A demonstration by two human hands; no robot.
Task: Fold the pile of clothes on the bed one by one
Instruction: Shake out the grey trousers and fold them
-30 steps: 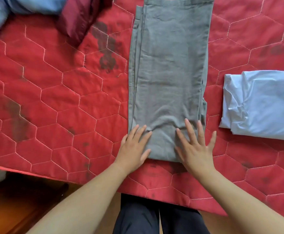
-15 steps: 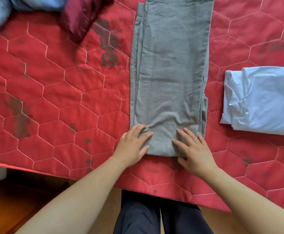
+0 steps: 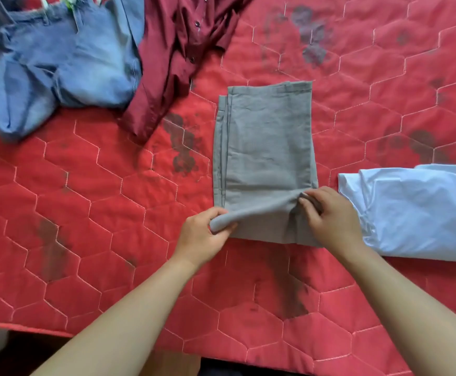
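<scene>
A grey garment (image 3: 267, 147), folded into a long strip, lies in the middle of the red quilted bed (image 3: 85, 213). My left hand (image 3: 202, 237) pinches its near left corner, and that corner is lifted off the quilt. My right hand (image 3: 327, 215) grips the near right edge, fingers curled into the cloth. The near end of the strip is raised between both hands. Unfolded blue jeans (image 3: 58, 58) and a dark red shirt (image 3: 178, 55) lie in a heap at the far left.
A folded light blue garment (image 3: 422, 213) lies on the bed just right of my right hand. The bed's near edge (image 3: 58, 332) runs along the bottom, with dark floor below it. Dark stains mark the quilt.
Both hands went from lying flat on the grey garment's near end to gripping its corners and lifting them. The view has pulled back, and the jeans and red shirt now show.
</scene>
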